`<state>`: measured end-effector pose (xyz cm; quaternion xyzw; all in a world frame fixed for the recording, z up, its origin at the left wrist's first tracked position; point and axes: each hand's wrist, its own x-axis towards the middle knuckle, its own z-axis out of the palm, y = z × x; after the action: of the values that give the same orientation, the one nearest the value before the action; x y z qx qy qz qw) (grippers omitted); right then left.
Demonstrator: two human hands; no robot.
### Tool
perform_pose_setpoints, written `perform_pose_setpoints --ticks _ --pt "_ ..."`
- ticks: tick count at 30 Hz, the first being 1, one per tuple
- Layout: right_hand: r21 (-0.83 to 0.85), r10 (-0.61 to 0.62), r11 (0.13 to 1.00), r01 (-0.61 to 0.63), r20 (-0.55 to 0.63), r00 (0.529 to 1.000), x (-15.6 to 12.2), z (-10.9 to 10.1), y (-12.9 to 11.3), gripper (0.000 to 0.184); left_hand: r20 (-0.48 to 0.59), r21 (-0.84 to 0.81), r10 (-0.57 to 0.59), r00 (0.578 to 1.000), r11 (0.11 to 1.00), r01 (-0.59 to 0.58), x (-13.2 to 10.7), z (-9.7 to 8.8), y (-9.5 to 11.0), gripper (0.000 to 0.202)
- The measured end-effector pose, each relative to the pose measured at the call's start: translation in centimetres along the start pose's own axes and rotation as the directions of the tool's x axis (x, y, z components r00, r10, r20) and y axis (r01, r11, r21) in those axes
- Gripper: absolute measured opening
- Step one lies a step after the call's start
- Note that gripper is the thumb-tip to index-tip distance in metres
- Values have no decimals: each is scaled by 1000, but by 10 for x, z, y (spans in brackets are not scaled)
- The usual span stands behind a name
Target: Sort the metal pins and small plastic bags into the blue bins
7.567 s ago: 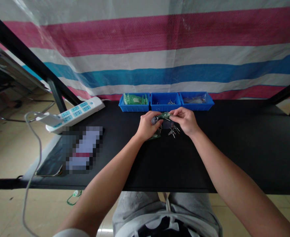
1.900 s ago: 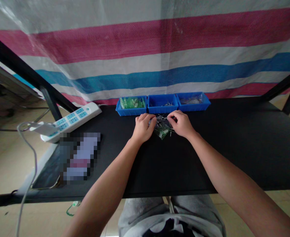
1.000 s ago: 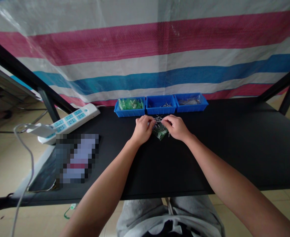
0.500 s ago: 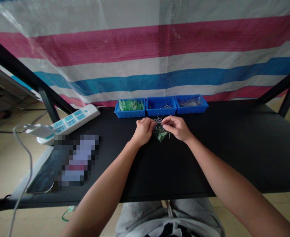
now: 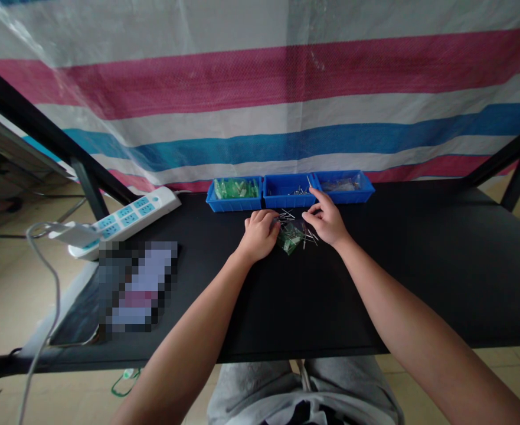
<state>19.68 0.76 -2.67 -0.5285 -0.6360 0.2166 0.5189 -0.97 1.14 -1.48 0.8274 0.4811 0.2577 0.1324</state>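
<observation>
Thin metal pins that look like rivets [image 5: 310,235] lie in a loose pile on the black table, on and around a small green plastic bag [image 5: 290,241]. At the pile's left edge rests my left hand [image 5: 260,235], fingers curled together; whatever is under them is hidden. My right hand [image 5: 327,219] is raised at the pile's far right, with thumb and index finger apart. Just beyond its index fingertip, one rivet [image 5: 309,182] shows against the middle blue bin [image 5: 281,201], seemingly loose. More small metal pieces lie inside that bin.
The left blue bin [image 5: 235,205] contains green packets; the right blue bin [image 5: 357,196] contains clear bags. A white power strip [image 5: 131,219] with a plugged-in charger and cable lies at left, near a blurred phone-like object [image 5: 140,289]. A striped sheet [image 5: 260,77] hangs behind.
My right hand has moved up and right from the pile towards the middle bin, its fingers spreading. My left hand has stayed at the pile, where more rivets are now visible.
</observation>
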Motion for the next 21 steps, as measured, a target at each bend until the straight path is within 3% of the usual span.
perform_pose_setpoints --ticks 5,12,18,21 --pt "-261 -126 957 130 33 991 -1 -1 -4 64 46 19 -4 999 1000 3 0 0 1 28" --pt "-302 -130 942 144 65 989 -3 0 0 63 95 44 6 995 999 -11 0 0 3 30" --pt "-298 -184 940 163 -43 982 -4 0 -4 46 84 12 32 996 999 -34 0 -1 3 25" --pt "-341 -226 912 230 50 973 -4 2 -6 29 90 -7 51 995 999 -50 0 -1 2 22"
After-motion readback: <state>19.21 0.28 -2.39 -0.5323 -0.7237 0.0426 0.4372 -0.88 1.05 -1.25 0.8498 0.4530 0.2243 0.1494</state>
